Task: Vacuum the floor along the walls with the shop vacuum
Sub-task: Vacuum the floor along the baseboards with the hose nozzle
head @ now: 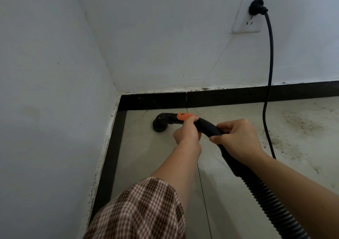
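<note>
Hands share the black vacuum handle [207, 127]: the left hand [186, 132] curls around it just behind the orange slider [184, 116], the right hand [236, 137] grips it nearer the ribbed hose [271, 202]. Its round nozzle [161, 123] sits on the tiled floor [157, 158] near the corner, close to the dark baseboard [183, 100]. A power cord [269, 73] hangs from the wall outlet [247, 16].

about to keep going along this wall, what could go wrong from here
1. The power cord hangs from the wall outlet to the floor beside the hose; moving right could snag it and tug the plug loose.
2. The nozzle sits near the baseboard and might knock the flaking paint above it loose.
</note>
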